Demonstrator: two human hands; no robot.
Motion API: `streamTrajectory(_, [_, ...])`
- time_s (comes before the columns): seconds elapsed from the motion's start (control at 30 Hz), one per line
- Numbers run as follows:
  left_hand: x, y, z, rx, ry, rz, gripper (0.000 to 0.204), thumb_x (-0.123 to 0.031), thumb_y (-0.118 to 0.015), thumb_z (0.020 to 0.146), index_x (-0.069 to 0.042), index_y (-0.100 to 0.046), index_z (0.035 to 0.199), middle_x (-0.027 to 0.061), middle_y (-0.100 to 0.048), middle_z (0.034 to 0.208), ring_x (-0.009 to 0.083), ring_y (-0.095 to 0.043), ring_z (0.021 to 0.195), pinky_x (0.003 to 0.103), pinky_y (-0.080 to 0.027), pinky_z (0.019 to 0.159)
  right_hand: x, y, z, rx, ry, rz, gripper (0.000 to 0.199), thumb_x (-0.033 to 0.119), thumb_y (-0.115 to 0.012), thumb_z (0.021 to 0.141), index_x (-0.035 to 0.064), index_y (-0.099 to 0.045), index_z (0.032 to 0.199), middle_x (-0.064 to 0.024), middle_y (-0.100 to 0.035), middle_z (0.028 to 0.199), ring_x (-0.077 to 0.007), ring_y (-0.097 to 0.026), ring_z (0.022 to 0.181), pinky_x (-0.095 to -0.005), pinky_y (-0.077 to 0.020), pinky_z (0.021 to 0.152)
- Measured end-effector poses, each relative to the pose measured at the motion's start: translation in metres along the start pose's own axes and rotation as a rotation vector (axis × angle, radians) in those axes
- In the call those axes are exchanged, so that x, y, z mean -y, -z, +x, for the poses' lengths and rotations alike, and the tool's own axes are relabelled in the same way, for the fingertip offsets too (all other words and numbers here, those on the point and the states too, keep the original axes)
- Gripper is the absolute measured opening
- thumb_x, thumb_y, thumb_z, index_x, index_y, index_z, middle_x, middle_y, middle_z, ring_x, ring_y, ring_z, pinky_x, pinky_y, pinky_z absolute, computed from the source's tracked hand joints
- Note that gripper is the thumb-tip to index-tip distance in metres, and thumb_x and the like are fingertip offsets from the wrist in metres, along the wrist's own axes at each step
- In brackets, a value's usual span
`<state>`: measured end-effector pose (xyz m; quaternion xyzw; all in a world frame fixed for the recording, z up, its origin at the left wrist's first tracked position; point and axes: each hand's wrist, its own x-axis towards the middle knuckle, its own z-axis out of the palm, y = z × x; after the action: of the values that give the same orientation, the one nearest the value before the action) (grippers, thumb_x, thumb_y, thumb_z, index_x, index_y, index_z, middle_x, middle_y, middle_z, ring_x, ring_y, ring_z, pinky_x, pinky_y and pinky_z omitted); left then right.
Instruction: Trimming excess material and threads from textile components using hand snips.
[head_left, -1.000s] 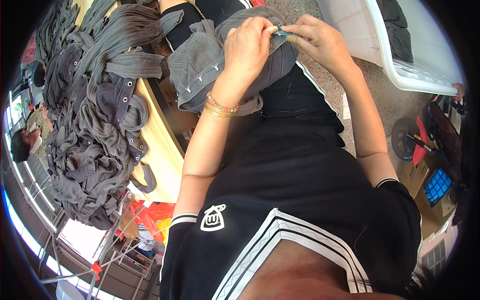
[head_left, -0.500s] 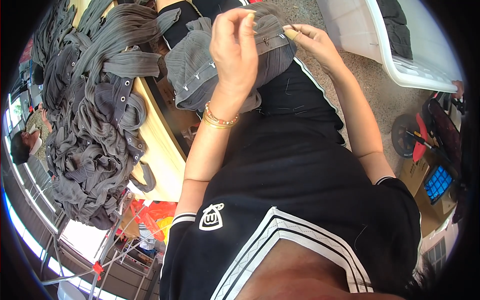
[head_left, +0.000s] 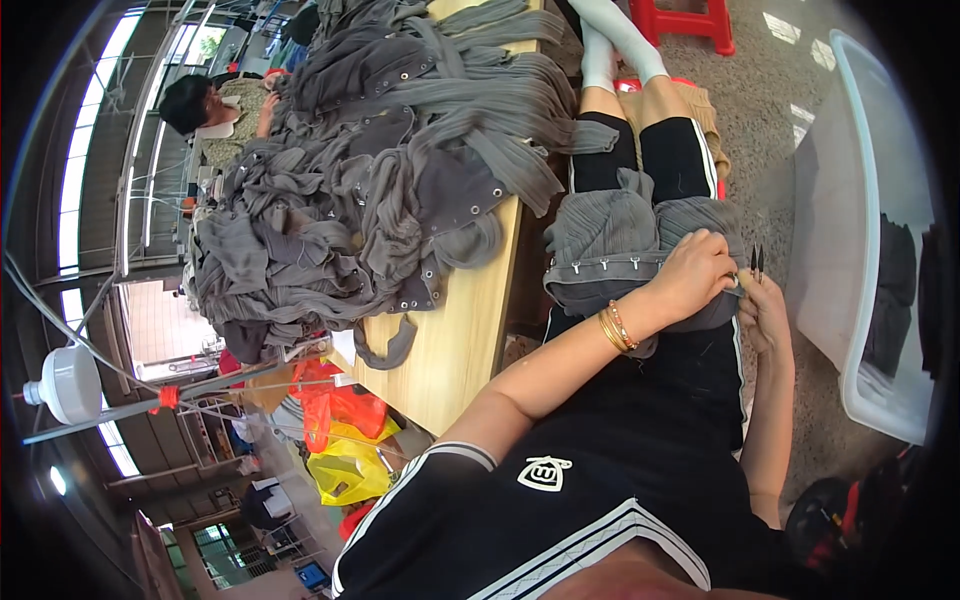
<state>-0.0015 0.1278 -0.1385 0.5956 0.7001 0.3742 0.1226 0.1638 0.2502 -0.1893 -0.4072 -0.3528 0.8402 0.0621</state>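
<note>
Across my lap lies a bunched grey ribbed garment (head_left: 600, 225) with a flat darker band (head_left: 625, 268) that carries a row of small metal hooks. My left hand (head_left: 700, 272), with bracelets at the wrist, is closed in a pinch at the right end of this band. Close beside it, almost touching its fingertips, my right hand (head_left: 765, 310) is closed around small thread snips (head_left: 757, 262). Their two dark, pointed blades stick up past the fingers, slightly apart. A pale yellow cover sits on a right-hand finger. My fingers partly hide the band's end.
A wooden table (head_left: 470, 330) at left bears a large heap of grey garments (head_left: 370, 210) with eyelet bands. A translucent plastic bin (head_left: 850, 130) with dark folded cloth stands right. Beyond my knees is a red stool (head_left: 690, 25). Another person (head_left: 215, 115) sits past the heap.
My left hand has come down from its raised position and moved right to the band's end. Both hands are now close together, and the snips' blades show clearly. The whole view has shifted.
</note>
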Motion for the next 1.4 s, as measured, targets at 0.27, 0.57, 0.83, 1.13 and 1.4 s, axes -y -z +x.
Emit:
streamTrajectory(0.27, [-0.003,0.015,0.005,-0.032,-0.082,-0.117,0.011,-0.014,-0.078,0.083,-0.008,-0.074,0.091,0.0049,-0.063,0.092,0.0267,-0.06,0.092,0.039,-0.047,0.086,0.012,-0.01,-0.013,0.113,-0.073,0.264,0.012,0.02,-0.065,0.102,0.013,-0.057,0.098,0.0063,-0.049,0.076,-0.0004,-0.038,0.052,-0.0159,-0.0254,0.041])
streamTrajectory(0.57, [-0.009,0.04,0.013,-0.093,-0.164,-0.138,0.008,-0.01,-0.073,0.09,-0.003,-0.069,0.088,0.0123,-0.065,0.088,0.0333,-0.063,0.084,0.042,-0.051,0.076,0.012,-0.013,-0.021,0.236,-0.119,0.304,0.011,0.021,-0.065,0.103,0.0125,-0.059,0.098,0.0081,-0.042,0.07,-0.0005,-0.033,0.052,-0.0176,-0.024,0.041])
streamTrajectory(0.83, [-0.017,0.049,0.001,-0.235,0.073,-0.259,0.008,-0.007,-0.068,0.096,0.0,-0.065,0.094,0.0104,-0.064,0.093,0.0235,-0.063,0.085,0.034,-0.051,0.077,0.015,-0.018,-0.025,0.367,-0.067,0.511,0.012,0.012,-0.069,0.098,0.0082,-0.061,0.09,0.003,-0.053,0.074,-0.0032,-0.039,0.055,-0.0182,-0.0255,0.042])
streamTrajectory(1.13, [-0.021,0.038,0.008,-0.187,0.053,-0.223,0.012,-0.013,-0.069,0.096,-0.002,-0.066,0.092,0.0109,-0.064,0.089,0.0257,-0.064,0.084,0.036,-0.052,0.077,0.033,-0.04,-0.043,-0.1,0.274,-0.255,0.023,0.025,-0.069,0.099,0.0051,-0.063,0.108,0.009,-0.042,0.073,-0.0011,-0.037,0.059,-0.0215,-0.0254,0.05])
streamTrajectory(1.4, [-0.03,0.026,0.013,-0.21,0.026,-0.307,0.011,-0.009,-0.067,0.093,-0.002,-0.059,0.092,0.0143,-0.055,0.09,0.0348,-0.058,0.084,0.042,-0.048,0.076,0.029,-0.01,-0.041,-0.176,0.616,-0.571,0.034,0.01,-0.056,0.104,-0.0021,-0.055,0.135,-0.0068,-0.059,0.13,-0.0151,-0.053,0.125,-0.0291,-0.0391,0.107])
